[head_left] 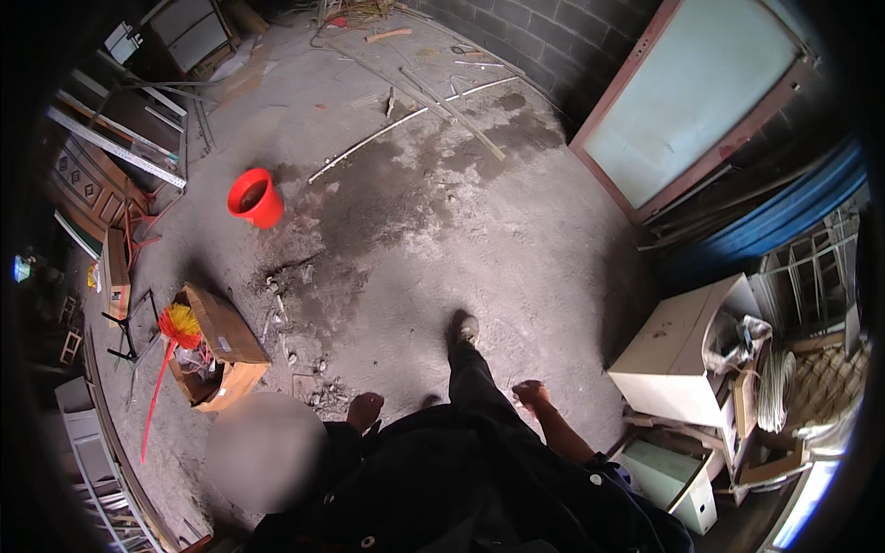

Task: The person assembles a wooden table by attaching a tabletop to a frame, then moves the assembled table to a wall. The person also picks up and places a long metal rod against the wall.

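My left hand (366, 410) hangs beside my dark jacket with its fingers curled in and nothing visible in it. On the other side my right hand (532, 396), at the end of a bare forearm, is also loosely closed, with no object showing. Neither hand touches anything. To the left of my left hand stands an open cardboard box (241, 332), and a duster with a yellow and red head (180, 324) and a long red handle leans at it. An orange-red bucket (265, 205) with dark contents stands farther ahead on the concrete floor (415, 304). One shoe (468, 329) is stepped forward.
Rubble bits (318, 392) lie near the box; thin strips (369, 143) cross the floor ahead. Right, a framed panel (701, 92) leans by the block wall (553, 37), near blue sheeting (784, 217) and a white cabinet (668, 341). Door panels (88, 180) stand left. A round patch lower left is blurred.
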`<action>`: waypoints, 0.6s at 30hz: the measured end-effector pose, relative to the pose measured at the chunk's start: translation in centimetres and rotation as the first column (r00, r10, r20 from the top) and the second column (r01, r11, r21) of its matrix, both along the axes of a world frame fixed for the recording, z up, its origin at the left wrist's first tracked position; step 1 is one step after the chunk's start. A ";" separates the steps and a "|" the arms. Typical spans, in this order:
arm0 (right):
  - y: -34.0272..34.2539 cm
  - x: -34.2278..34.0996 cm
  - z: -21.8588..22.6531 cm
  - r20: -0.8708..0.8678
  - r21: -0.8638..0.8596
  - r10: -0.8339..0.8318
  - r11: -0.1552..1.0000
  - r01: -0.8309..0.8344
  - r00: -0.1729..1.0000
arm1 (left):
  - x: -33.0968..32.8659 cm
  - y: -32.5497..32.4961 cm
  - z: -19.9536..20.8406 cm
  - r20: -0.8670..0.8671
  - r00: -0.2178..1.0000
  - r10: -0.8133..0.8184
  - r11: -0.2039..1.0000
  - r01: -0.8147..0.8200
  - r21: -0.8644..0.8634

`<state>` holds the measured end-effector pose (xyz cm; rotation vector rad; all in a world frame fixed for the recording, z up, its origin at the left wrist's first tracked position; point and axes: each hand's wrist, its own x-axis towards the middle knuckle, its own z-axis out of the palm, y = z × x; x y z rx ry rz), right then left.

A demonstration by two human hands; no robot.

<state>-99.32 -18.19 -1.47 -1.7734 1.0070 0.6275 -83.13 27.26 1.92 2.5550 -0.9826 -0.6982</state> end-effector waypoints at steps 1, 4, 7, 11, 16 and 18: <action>-1.1 0.3 -1.4 -0.122 0.019 -0.013 1.000 0.016 0.992 | -0.4 1.2 -1.0 0.076 0.997 -0.036 0.999 0.035 0.005; -7.6 3.3 -4.5 -0.054 -0.081 0.039 0.996 -0.044 0.998 | 3.1 0.3 -3.4 -0.346 0.878 0.330 0.942 -0.330 0.061; -9.2 9.9 -1.5 -0.116 -0.278 0.683 0.674 -0.684 0.721 | 4.3 -0.9 -1.0 -0.372 0.800 0.471 0.882 -0.422 0.208; -9.9 22.1 4.9 -0.003 -0.285 0.375 0.888 -0.360 0.927 | 10.5 -7.1 2.3 -0.325 0.773 0.545 0.835 -0.534 0.130; -9.0 34.6 8.5 0.359 -0.138 0.306 0.952 -0.275 0.881 | 16.7 -12.4 2.6 -0.184 0.887 0.424 0.844 -0.461 -0.273; -6.4 37.2 10.5 0.344 -0.046 0.186 0.982 -0.181 0.920 | 17.9 -11.8 2.3 -0.215 0.863 0.457 0.847 -0.496 -0.190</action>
